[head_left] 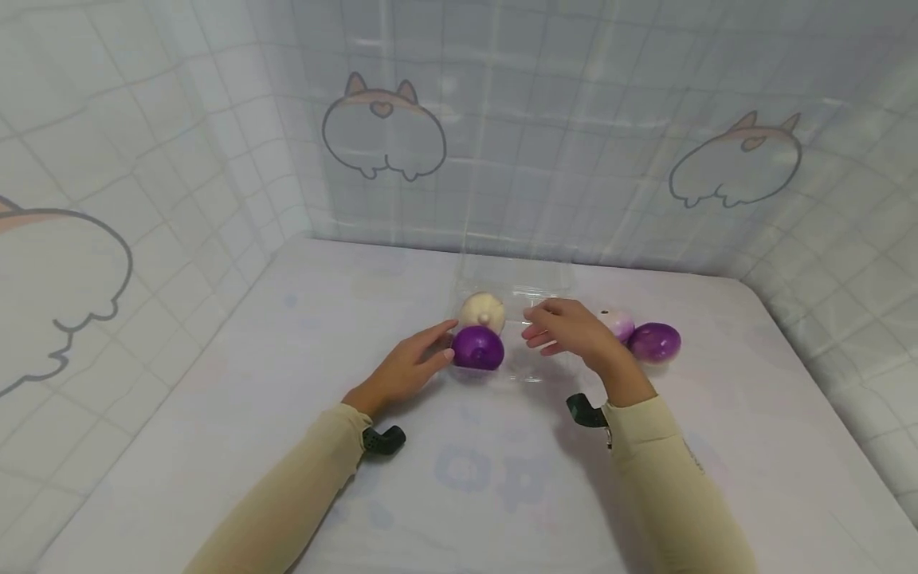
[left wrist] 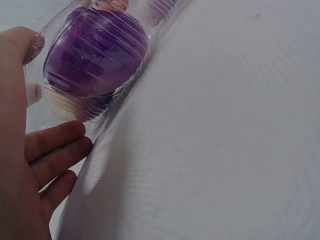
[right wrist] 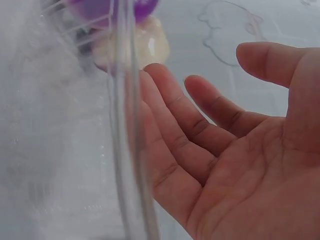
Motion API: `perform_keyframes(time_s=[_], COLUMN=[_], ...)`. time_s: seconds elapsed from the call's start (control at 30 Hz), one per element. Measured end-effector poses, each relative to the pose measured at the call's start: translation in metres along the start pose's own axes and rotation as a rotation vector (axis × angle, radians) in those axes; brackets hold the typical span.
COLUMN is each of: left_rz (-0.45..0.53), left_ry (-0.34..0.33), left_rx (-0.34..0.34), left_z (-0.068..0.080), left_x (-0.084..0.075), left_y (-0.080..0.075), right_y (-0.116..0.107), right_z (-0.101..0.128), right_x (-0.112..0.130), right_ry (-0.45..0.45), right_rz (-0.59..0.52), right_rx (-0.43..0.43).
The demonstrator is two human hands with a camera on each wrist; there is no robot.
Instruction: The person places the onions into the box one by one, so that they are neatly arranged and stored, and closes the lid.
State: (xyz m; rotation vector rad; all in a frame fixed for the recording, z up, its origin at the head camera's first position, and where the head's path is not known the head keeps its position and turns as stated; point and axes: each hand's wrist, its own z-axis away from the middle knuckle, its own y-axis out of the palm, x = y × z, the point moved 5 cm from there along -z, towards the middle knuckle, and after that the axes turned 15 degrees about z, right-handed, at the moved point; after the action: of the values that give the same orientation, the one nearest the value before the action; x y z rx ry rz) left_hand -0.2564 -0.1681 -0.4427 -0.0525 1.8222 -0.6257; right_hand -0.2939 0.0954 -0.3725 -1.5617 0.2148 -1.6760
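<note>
A clear plastic box (head_left: pixel 527 371) holds a purple onion (head_left: pixel 478 348) and a pale garlic bulb (head_left: pixel 483 309) in its left part. My left hand (head_left: pixel 407 363) is at the box's left side, thumb and fingers spread along it. In the left wrist view the thumb (left wrist: pixel 32 47) lies at the clear wall and the other fingers extend below the purple onion (left wrist: pixel 97 52). Over the right part of the box is my right hand (head_left: pixel 570 328), its fingers loosely bent with nothing in them. The right wrist view shows those fingers (right wrist: pixel 185 120) partly behind a clear plastic edge.
A pinkish-white onion (head_left: pixel 617 324) and another purple onion (head_left: pixel 656 343) lie on the white tabletop (head_left: pixel 459 510) just right of the right hand. The box's clear lid (head_left: pixel 512 273) stands open toward the back wall. Tiled sheeting with animal drawings surrounds three sides.
</note>
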Motion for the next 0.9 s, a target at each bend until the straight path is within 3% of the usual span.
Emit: perform_keyframes(time_s=[0.3,0.67,0.9], left_rz=[-0.017,0.001,0.002], left_ry=[-0.024,-0.03,-0.03], left_rx=[-0.008,-0.011,-0.009], left_z=[0.001,0.003,-0.001], left_x=[0.0,0.002,0.0], left_y=[0.001,0.001,0.002], right_y=[-0.014,-0.024,-0.043], right_z=[0.012,0.02,0.034], right_x=[-0.011,-0.021,-0.036], right_ry=[-0.054,-0.102,-0.056], right_rz=[-0.125,-0.118,-0.098], right_rx=[-0.086,-0.081,-0.116])
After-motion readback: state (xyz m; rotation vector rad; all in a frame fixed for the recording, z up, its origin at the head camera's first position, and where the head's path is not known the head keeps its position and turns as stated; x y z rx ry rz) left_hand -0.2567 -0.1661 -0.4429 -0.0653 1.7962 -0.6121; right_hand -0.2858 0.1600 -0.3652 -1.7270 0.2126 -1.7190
